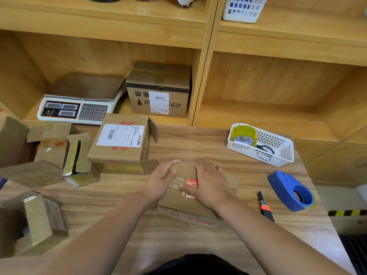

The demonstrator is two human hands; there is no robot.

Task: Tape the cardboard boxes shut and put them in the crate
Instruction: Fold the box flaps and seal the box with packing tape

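Small box: the small box [184, 169] sits mid-bench [178, 143], near the front edge. Its flaps are down, with red print on the near side and a red-and-white sticker on top.
Left hand: the left hand [162, 177] grips the small box's far left corner, with the fingers curled over the edge and the thumb on top.
Right hand: the right hand [208, 183] lies flat on the lid and grips nothing. The fingers are straight and the thumb presses beside the clear tape [178, 182].
Labelled box: the labelled box [121, 141] stands just behind and to the left, with its end flaps open.
Open boxes: the open boxes [77, 161] crowd the bench's left side.
Basket: the white basket [282, 153] at back right holds a yellow tape roll [244, 133] and scissors [265, 148].
Dispenser: the blue tape dispenser [292, 191] lies to the right, well apart from the small box.
Knife: the utility knife [265, 207] lies between the small box and the dispenser.
Shelf: a scale [79, 104] and a shelf box [158, 94] sit side by side.
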